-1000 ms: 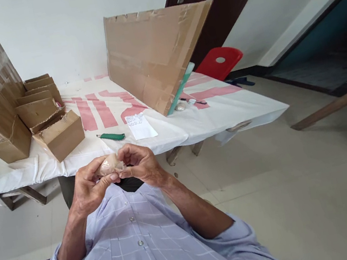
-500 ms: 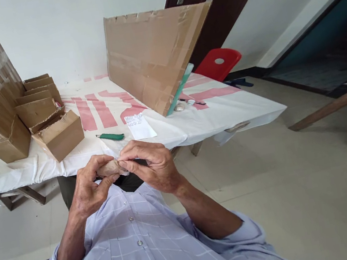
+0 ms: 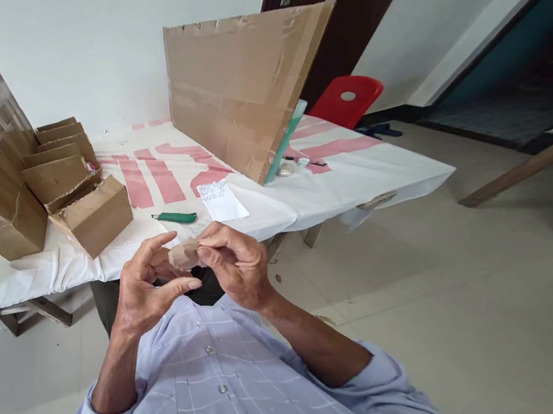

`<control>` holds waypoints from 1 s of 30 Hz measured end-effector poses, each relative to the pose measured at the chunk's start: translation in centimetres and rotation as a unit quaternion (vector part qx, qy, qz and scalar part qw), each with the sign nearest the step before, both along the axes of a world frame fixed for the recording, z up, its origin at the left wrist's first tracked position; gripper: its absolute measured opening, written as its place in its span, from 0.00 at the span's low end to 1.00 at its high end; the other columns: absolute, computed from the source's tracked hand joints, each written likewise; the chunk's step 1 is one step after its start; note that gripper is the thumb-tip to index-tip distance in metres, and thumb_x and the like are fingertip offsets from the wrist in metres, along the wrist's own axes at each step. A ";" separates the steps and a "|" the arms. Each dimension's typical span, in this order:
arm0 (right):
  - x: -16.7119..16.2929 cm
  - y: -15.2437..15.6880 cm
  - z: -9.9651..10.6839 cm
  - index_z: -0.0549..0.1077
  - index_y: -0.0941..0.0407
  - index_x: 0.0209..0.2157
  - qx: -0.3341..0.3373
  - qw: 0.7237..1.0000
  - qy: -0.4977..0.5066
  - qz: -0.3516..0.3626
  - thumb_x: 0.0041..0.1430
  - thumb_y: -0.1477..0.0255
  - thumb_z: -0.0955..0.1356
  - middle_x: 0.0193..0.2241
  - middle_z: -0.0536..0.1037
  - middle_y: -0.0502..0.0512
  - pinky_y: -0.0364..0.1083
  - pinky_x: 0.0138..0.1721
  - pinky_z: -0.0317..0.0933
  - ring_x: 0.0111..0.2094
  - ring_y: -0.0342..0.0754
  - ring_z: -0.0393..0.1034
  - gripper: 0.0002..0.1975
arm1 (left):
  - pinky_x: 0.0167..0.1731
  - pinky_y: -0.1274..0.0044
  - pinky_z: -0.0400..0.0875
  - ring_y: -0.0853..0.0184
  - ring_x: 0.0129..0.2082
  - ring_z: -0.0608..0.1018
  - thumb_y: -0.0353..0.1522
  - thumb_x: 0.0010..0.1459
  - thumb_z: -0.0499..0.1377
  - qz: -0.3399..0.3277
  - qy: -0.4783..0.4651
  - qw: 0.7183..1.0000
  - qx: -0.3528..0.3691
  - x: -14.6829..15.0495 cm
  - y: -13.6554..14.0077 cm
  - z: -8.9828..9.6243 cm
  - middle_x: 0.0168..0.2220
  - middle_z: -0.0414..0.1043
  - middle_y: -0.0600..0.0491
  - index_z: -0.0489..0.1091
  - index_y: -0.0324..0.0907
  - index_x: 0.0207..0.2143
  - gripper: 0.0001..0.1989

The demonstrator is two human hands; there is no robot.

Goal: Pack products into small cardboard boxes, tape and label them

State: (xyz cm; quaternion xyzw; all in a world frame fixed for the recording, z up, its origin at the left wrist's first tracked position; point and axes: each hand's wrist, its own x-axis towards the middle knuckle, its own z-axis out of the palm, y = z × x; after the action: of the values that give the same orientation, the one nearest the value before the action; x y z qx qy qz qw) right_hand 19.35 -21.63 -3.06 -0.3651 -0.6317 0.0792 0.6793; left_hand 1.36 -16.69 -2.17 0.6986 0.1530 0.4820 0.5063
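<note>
A small, light-brown lump [image 3: 184, 254], perhaps covered in tape or paper, is in front of my chest, just off the table's near edge. My right hand [image 3: 238, 264] pinches its right end between thumb and fingers. On the other side, my left hand [image 3: 144, 287] is open, with thumb and forefinger spread around the lump's left end; its other fingers are partly hidden behind. Beyond my hands, a green box cutter [image 3: 175, 218] lies on the table beside a sheet of white paper [image 3: 225, 202] with handwritten marks.
Cardboard boxes [image 3: 91, 218] crowd the left of the cloth-covered table [image 3: 383, 177]. A large cardboard sheet [image 3: 245, 91] leans across its middle, near a red chair [image 3: 347, 100]. A wooden pole [image 3: 532, 170] slants in from the right. Small brownish bits [image 3: 278, 279] show over the floor.
My left fingers have parted from the lump, which my right hand now holds and has turned slightly. Small brownish bits have appeared over the floor to the right of my hands.
</note>
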 end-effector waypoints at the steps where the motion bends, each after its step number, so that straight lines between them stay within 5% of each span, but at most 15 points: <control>1: -0.1 0.0 0.0 0.75 0.53 0.36 -0.011 0.999 0.031 -0.001 0.73 0.64 0.71 0.32 0.78 0.52 0.46 0.33 0.69 0.32 0.46 0.73 0.10 | 0.34 0.77 0.84 0.66 0.31 0.85 0.37 0.53 0.80 -0.010 -0.013 1.000 -0.008 0.2 0.1 0.0 0.37 0.85 0.50 0.79 0.43 0.58 0.31; 4: -0.5 0.5 -0.2 0.72 0.53 0.33 -0.045 0.993 0.109 0.026 0.72 0.57 0.72 0.29 0.73 0.49 0.45 0.31 0.66 0.29 0.44 0.68 0.16 | 0.29 0.79 0.82 0.66 0.28 0.85 0.40 0.62 0.74 -0.004 -0.037 0.999 -0.018 0.8 0.5 -0.3 0.33 0.86 0.50 0.85 0.42 0.49 0.16; 8: -0.8 1.6 -0.7 0.69 0.53 0.30 -0.081 0.976 0.178 0.095 0.69 0.53 0.74 0.27 0.69 0.46 0.43 0.27 0.64 0.25 0.42 0.65 0.22 | 0.25 0.78 0.80 0.68 0.24 0.82 0.44 0.65 0.71 0.049 -0.037 0.998 0.007 1.3 1.1 -0.8 0.31 0.85 0.50 0.87 0.43 0.45 0.15; 13: -0.8 2.1 -1.0 0.70 0.53 0.30 -0.099 0.971 0.191 0.105 0.69 0.53 0.74 0.27 0.70 0.46 0.42 0.25 0.62 0.24 0.41 0.64 0.22 | 0.30 0.81 0.75 0.73 0.26 0.78 0.32 0.62 0.73 0.135 -0.050 0.970 0.195 1.2 1.6 -0.4 0.31 0.82 0.55 0.84 0.52 0.56 0.19; 16: -0.8 2.2 -0.9 0.70 0.53 0.30 -0.102 0.973 0.177 0.104 0.69 0.52 0.74 0.27 0.71 0.46 0.42 0.24 0.62 0.23 0.40 0.64 0.23 | 0.27 0.80 0.72 0.72 0.24 0.75 0.29 0.64 0.71 0.140 -0.069 0.957 0.243 1.1 1.8 -0.1 0.28 0.79 0.57 0.85 0.54 0.54 0.18; 22: -0.7 2.0 0.2 0.75 0.53 0.32 -0.087 0.991 0.091 0.054 0.71 0.55 0.73 0.27 0.73 0.47 0.43 0.27 0.64 0.25 0.42 0.66 0.18 | 0.30 0.79 0.79 0.70 0.26 0.81 0.37 0.59 0.75 0.159 0.029 0.980 0.117 0.3 1.5 0.0 0.33 0.84 0.52 0.85 0.45 0.51 0.18; 26: -0.8 1.7 0.8 0.80 0.52 0.34 -0.065 0.993 0.069 0.063 0.72 0.58 0.72 0.31 0.79 0.50 0.46 0.35 0.70 0.31 0.44 0.73 0.15 | 0.21 0.82 0.75 0.72 0.19 0.78 0.38 0.60 0.74 0.157 -0.020 0.987 0.024 0.4 1.0 0.0 0.23 0.79 0.56 0.85 0.42 0.47 0.15; 30: -1.1 1.8 0.7 0.82 0.52 0.35 -0.068 0.990 0.099 0.070 0.71 0.55 0.73 0.29 0.78 0.50 0.46 0.34 0.71 0.30 0.45 0.72 0.16 | 0.21 0.80 0.79 0.71 0.18 0.79 0.41 0.58 0.76 0.108 -0.077 0.990 -0.056 1.0 0.7 -0.1 0.24 0.81 0.56 0.84 0.41 0.44 0.16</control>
State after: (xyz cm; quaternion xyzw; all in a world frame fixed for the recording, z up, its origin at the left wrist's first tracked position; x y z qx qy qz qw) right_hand 18.22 -19.84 -2.34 -0.3557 -0.5787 0.2051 0.7046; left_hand 2.39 -15.96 -2.22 0.6095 0.2144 0.5768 0.4997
